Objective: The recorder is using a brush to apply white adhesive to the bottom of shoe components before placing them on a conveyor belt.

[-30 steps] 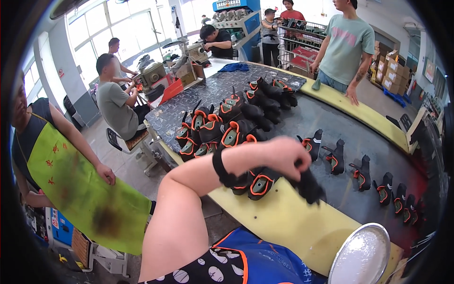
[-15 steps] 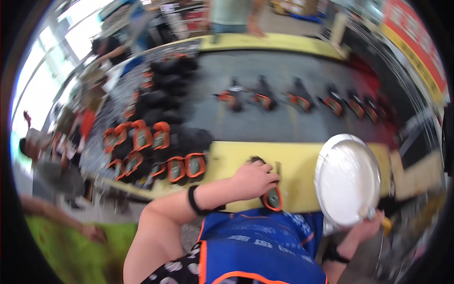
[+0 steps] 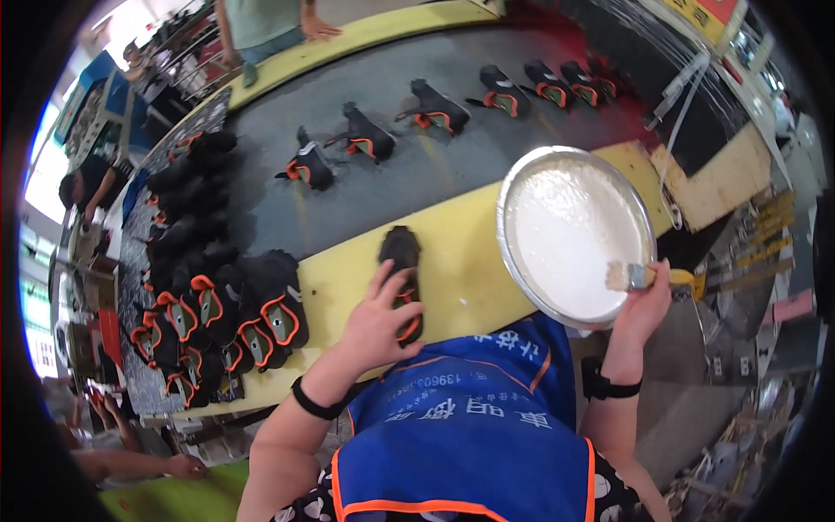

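Note:
On the yellow board in front of me lies a black shoe (image 3: 402,248) with orange trim, its toe pointing away. My left hand (image 3: 383,313) has its fingers bent across the shoe's near part, which hides some of the opening. To the right, a round metal basin (image 3: 557,226) of white liquid is by the board's near edge. My right hand (image 3: 642,306), at the basin's near right rim, grips a paintbrush (image 3: 639,277) with a yellow handle. Its pale bristles are over the white liquid; whether they touch it I cannot tell.
Many similar black and orange shoes (image 3: 278,322) crowd the left side. Beyond the board, a row of shoes (image 3: 365,139) lies on a dark grey belt (image 3: 339,213). Across it a person's hand (image 3: 320,28) rests by another yellow board; another person's arm (image 3: 165,464) is at lower left.
My view has swung. My left hand's fingers have spread over the shoe, which now shows more of its toe. The brush in my right hand now has its bristles farther inside the basin's rim.

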A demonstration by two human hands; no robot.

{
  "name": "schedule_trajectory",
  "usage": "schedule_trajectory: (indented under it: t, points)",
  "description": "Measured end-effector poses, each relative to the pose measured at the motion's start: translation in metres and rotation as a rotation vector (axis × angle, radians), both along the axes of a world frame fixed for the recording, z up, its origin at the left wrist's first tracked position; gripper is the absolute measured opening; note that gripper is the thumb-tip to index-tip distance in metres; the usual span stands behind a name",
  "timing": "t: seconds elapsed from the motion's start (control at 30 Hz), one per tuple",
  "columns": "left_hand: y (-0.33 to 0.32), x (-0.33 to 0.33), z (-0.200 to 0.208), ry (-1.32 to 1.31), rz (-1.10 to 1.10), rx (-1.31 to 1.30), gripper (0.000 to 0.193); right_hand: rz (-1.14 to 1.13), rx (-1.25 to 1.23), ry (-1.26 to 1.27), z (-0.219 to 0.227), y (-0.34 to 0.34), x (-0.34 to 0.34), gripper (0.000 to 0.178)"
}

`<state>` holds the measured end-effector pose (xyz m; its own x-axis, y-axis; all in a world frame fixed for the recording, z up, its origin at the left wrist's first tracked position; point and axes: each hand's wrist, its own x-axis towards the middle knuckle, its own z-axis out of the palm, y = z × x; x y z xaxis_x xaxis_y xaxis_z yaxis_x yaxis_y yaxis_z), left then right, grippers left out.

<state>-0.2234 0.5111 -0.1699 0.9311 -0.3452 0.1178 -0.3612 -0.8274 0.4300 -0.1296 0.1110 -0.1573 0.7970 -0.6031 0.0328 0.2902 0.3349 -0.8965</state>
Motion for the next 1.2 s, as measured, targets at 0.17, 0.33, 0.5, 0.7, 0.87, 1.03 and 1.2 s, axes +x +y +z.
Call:
schedule_trajectory:
  t: [0.17,0.33,0.5,0.7,0.87,1.03,1.2]
  points:
    - [0.031,-0.052,-0.036,0.038,0.377,-0.455,0.04,0.043,0.096,0.039,0.001,0.021,0.012,0.023]
    - [0.051,-0.09,-0.076,-0.031,0.809,-0.689,0.036,0.195,-0.361,0.138,0.005,0.033,0.017,0.023]
    - [0.021,-0.064,-0.041,-0.116,0.805,-0.027,0.099,0.167,-1.032,0.123,-0.017,0.035,0.016,0.024]
    - [0.059,-0.041,-0.067,0.156,0.842,-0.533,0.089,0.225,-1.249,0.16,0.007,0.043,0.007,0.025]
    - [0.071,-0.039,-0.037,0.679,0.604,-1.698,0.067,0.121,-0.867,-0.036,0.045,0.044,-0.004,0.017]
    - [0.037,-0.032,-0.004,0.616,0.266,-2.049,0.082,0.055,-0.832,-0.226,0.032,0.037,0.001,0.016]
    - [0.012,-0.016,0.022,0.821,0.107,-2.246,0.097,0.192,-1.001,-0.07,0.032,0.042,0.005,0.013]
